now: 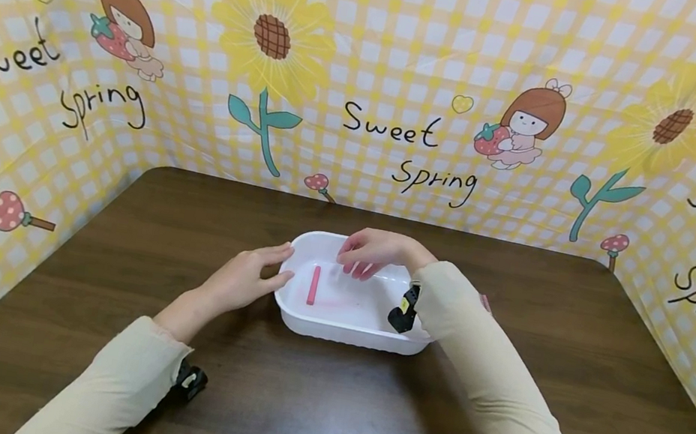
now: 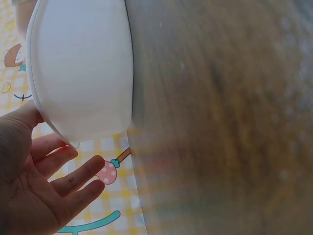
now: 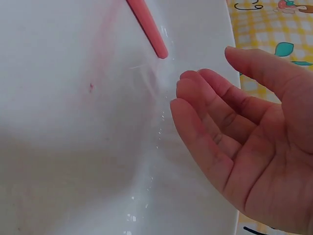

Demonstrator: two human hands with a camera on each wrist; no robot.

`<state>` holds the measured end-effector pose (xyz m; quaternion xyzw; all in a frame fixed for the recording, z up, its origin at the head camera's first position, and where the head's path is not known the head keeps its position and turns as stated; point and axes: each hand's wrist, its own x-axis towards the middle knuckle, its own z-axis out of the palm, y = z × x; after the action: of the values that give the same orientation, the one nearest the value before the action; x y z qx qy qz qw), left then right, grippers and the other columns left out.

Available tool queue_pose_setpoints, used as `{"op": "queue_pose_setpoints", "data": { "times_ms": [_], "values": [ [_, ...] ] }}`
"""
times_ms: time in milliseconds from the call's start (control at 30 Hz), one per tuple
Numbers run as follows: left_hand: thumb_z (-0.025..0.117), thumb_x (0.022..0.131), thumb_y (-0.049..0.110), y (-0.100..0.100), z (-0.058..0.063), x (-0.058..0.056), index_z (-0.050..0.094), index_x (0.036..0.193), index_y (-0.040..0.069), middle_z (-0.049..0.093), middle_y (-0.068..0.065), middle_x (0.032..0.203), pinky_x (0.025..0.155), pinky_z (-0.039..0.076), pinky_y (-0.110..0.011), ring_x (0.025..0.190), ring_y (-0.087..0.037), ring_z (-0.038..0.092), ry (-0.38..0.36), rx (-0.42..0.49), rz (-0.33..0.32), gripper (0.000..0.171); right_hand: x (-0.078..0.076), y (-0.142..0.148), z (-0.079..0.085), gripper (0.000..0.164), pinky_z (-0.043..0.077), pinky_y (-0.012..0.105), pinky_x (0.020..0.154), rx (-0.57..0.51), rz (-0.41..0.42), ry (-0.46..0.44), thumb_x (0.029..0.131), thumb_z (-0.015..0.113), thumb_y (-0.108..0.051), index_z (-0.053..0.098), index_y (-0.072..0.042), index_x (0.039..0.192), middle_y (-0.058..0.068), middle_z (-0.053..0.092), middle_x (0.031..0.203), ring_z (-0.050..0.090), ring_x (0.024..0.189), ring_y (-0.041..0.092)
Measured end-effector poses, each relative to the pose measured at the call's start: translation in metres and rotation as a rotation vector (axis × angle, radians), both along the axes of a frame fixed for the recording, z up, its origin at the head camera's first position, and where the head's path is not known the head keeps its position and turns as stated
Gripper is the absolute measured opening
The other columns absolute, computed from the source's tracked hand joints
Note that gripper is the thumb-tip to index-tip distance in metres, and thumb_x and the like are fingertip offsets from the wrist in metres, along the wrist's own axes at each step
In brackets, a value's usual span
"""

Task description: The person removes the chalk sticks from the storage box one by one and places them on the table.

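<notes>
A white plastic basin (image 1: 343, 335) with rounded corners sits on the table. Inside it, near the left end, lies a slim pink stick (image 1: 313, 286), also seen in the right wrist view. My left hand (image 1: 246, 277) touches the basin's left rim with thumb and fingertips, its other fingers fairly straight. My right hand (image 1: 376, 252) hovers over the basin's far side. Its fingers (image 3: 195, 127) are loosely bent, with the thumb apart and nothing held. The pink stick lies apart from this hand. Faint pink smears mark the basin's floor.
The brown wooden table (image 1: 291, 405) runs up to a yellow checked cloth (image 1: 383, 40) on the back and sides. Just past the right sleeve, a small bit of something pink (image 1: 486, 305) peeks out, mostly hidden.
</notes>
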<state>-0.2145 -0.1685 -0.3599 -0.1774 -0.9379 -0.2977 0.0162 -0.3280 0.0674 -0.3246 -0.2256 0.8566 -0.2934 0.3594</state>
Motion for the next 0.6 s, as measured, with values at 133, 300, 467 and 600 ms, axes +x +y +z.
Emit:
{"op": "queue_pose_setpoints", "data": {
  "times_ms": [133,300,467,600],
  "values": [
    [0.056,0.093,0.029,-0.001,0.0,0.0,0.044,0.138,0.002,0.041,-0.015,0.145,0.11,0.034,-0.05,0.135,-0.034,0.039,0.008,-0.006,0.003,0.053,0.0,-0.008,-0.004,0.028,0.057,0.028,0.081,0.023,0.019,-0.006,0.091,0.059,-0.027,0.06,-0.008,0.112,0.008,0.065,0.098,0.062,0.082,0.017],
    [0.056,0.093,0.027,-0.001,-0.001,0.0,0.044,0.138,0.002,0.041,-0.015,0.145,0.109,0.034,-0.051,0.134,-0.034,0.039,0.008,-0.003,0.003,0.053,0.001,-0.018,-0.01,0.029,0.056,0.027,0.081,0.068,0.037,0.0,0.09,0.06,-0.029,0.061,-0.008,0.11,0.006,0.065,0.097,0.061,0.083,0.016],
    [0.056,0.093,0.027,-0.001,-0.001,0.0,0.044,0.138,0.002,0.041,-0.015,0.145,0.109,0.034,-0.051,0.134,-0.035,0.039,0.004,-0.001,0.0,0.052,0.002,-0.026,-0.015,0.028,0.056,0.026,0.079,0.096,0.038,-0.005,0.09,0.06,-0.027,0.061,-0.006,0.108,0.005,0.064,0.09,0.059,0.078,0.015],
    [0.056,0.093,0.029,-0.001,-0.001,-0.001,0.044,0.138,0.003,0.04,-0.014,0.146,0.109,0.034,-0.051,0.134,-0.034,0.039,-0.002,-0.001,0.0,0.053,0.001,-0.033,-0.02,0.025,0.056,0.022,0.072,0.113,0.04,0.002,0.091,0.059,-0.027,0.063,-0.004,0.1,0.002,0.061,0.08,0.058,0.071,0.013]
  ]
}}
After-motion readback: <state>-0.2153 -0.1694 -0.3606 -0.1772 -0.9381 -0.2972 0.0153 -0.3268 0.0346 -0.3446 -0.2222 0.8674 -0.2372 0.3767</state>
